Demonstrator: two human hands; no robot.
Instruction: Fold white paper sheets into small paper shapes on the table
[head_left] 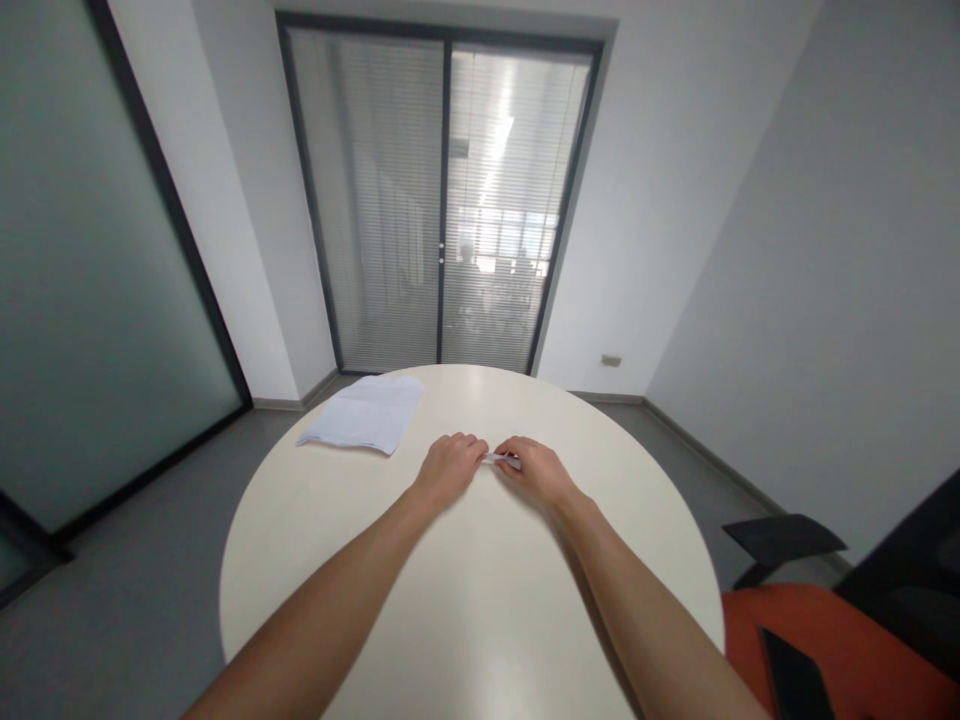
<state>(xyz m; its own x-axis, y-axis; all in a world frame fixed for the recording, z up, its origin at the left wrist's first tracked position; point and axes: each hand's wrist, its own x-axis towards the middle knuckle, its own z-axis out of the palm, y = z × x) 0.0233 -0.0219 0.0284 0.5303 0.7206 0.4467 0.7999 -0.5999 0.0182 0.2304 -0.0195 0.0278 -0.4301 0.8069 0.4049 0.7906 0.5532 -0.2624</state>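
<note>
Both arms reach forward over a round white table point(450, 620). My left hand point(450, 467) is closed, its fingertips on one end of a small, thin, whitish strip point(501, 459) that looks like folded paper. On the strip's other end, my right hand point(536, 468) pinches with thumb and fingers. The fingers cover much of the strip, so its full shape is hidden. Beyond my left hand, a pale bluish-white sheet point(366, 412), paper or cloth, lies flat near the table's far left edge, with neither hand touching it.
An orange-seated chair point(795, 640) with black armrests stands close to the table's right side. Ahead is a dark-framed glass partition point(442, 200) with blinds. A frosted glass panel point(97, 260) is on the left, and a wall socket point(611, 360) sits low at the back right.
</note>
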